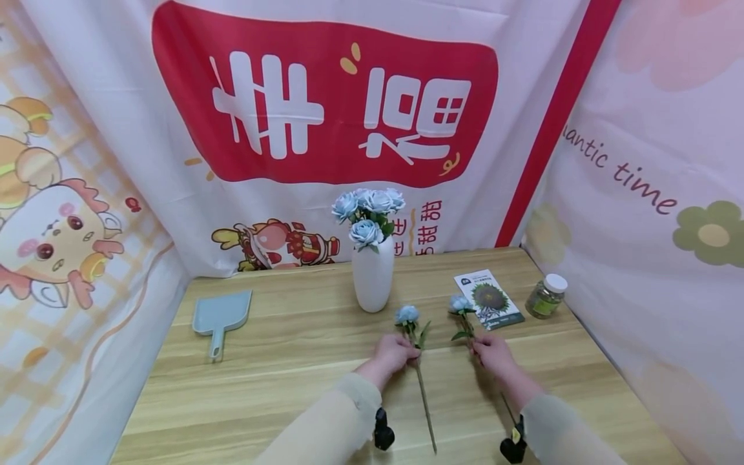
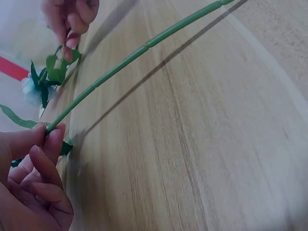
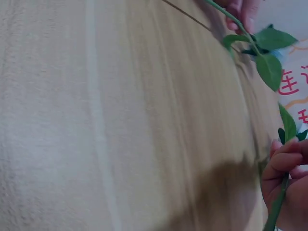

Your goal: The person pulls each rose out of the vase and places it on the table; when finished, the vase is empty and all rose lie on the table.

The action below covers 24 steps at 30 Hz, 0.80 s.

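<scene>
My left hand (image 1: 395,352) pinches the green stem (image 2: 118,67) of a blue artificial rose (image 1: 407,314) just below its leaves. The long stem stretches toward me above the table, its shadow beside it in the left wrist view. To the right, my right hand (image 1: 493,354) grips a second blue artificial rose (image 1: 460,303) by the upper stem, its lower stem (image 3: 276,204) running back beneath the wrist. Both blooms point away from me. Behind them stands a white vase (image 1: 373,278) holding several open light-blue roses (image 1: 366,233).
A seed packet (image 1: 489,299) with a sunflower picture lies past the right hand, beside a white-lidded jar (image 1: 546,296). At the left lies a light-blue dustpan (image 1: 221,314). Printed cloth (image 1: 325,97) hangs behind the wooden table (image 1: 279,361).
</scene>
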Motion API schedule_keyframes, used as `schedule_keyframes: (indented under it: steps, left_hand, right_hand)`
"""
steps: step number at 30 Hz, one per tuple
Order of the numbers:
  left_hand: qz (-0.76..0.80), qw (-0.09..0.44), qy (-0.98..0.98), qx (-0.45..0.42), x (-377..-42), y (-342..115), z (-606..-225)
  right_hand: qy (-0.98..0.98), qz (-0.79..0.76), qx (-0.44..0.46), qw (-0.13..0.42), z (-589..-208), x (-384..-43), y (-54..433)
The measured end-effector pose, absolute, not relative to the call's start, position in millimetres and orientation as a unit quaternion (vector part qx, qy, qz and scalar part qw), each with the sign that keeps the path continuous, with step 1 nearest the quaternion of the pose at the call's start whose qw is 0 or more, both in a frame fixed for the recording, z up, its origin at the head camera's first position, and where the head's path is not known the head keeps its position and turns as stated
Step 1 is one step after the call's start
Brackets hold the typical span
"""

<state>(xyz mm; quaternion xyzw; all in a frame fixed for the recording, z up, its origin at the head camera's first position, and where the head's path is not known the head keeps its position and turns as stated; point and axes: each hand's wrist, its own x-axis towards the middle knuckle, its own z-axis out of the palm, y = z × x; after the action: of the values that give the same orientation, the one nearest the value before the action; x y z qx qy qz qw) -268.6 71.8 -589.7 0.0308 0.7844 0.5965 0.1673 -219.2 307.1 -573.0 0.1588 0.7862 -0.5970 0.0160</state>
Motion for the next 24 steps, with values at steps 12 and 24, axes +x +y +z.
schedule_keyframes:
  steps: [12,24]
  left_hand:
    - [0.594,0.179,0.784,0.024,-264,89,-586]
    - [0.596,0.117,0.794,-0.029,-292,43,-570]
  right_hand:
    - [0.781,-0.589,0.206,0.009,-582,-213,305]
    - [0.841,-0.509,0.183,-0.014,-576,-212,311]
